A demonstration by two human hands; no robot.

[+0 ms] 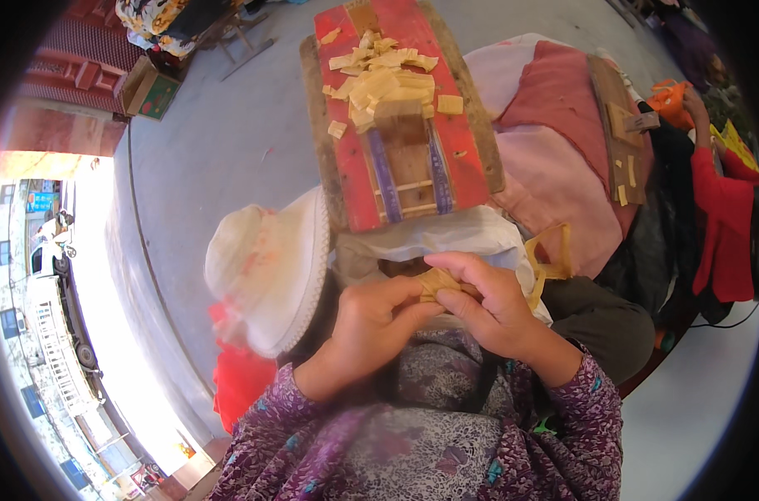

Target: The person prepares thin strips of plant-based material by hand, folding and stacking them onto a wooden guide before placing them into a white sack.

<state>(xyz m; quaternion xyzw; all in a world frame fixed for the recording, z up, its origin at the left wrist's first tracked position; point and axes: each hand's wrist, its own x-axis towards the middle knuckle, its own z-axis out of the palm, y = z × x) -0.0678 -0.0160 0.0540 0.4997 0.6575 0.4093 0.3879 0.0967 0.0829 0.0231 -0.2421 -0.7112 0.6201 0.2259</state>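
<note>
My left hand [379,319] and my right hand [489,300] meet in front of my lap, both pinching a small folded piece of yellowish strip material [439,284]. Just beyond them is a white bag [479,228] with its mouth open. Past the bag stands a red board [354,169] on a worn wooden base. A heap of short yellowish strips [392,87] lies on its far half. On its near part, two purple bands [385,175] and thin crosswise sticks [410,186] surround a brown panel.
A white brimmed hat [260,269] is at the left of my hands. Pink cloth [554,169] and a wooden board [626,156] with small strips are at the right. Farther right, a person in red [726,213] handles an orange bag [670,103]. A cardboard box [148,91] sits at upper left.
</note>
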